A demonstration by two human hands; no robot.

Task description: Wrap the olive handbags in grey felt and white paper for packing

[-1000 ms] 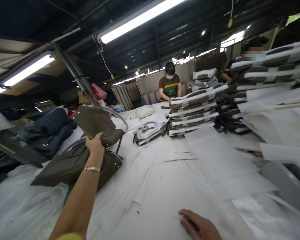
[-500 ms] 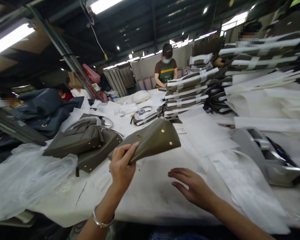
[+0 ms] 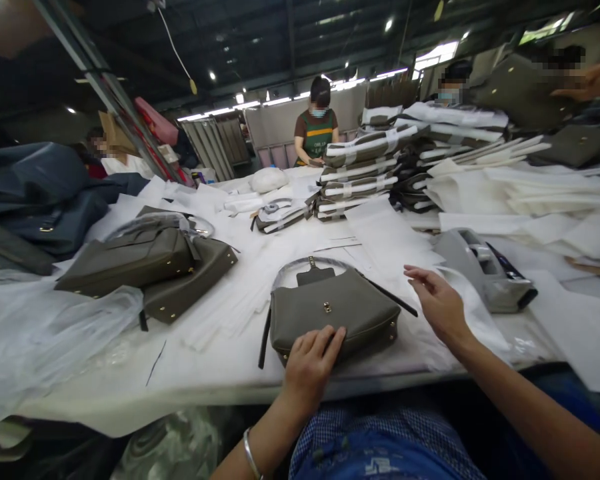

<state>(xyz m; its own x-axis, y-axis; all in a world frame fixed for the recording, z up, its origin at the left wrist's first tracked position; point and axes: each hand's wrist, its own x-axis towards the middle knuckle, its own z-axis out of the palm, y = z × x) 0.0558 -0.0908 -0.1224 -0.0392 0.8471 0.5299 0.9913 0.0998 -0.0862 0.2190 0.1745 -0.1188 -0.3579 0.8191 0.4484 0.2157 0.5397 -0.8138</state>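
Observation:
A grey-olive handbag [image 3: 335, 303] lies on the white-covered table before me, its front face up, with a gold clasp and a plastic-wrapped handle [image 3: 285, 270] arching away from me. My left hand [image 3: 313, 363] is closed on its near edge, fingers laid over the front; what is under the palm is hidden. Right of the bag, my right hand [image 3: 440, 303] hangs open and holds nothing, its fingertips close to the end of a dark strap [image 3: 393, 297]. A silver bangle circles my left wrist.
More olive handbags [image 3: 190, 293] lie at left beside clear plastic [image 3: 95, 333]. A grey tape dispenser [image 3: 485, 270] stands at right. Behind are stacked wrapped bags [image 3: 355, 180] and white sheets [image 3: 505, 187]. A co-worker [image 3: 317, 127] stands across the table; others are at far right.
The handbag has come down from the air onto the table near me and turned front face up. My right hand has shifted right and up. The view has tilted and moved.

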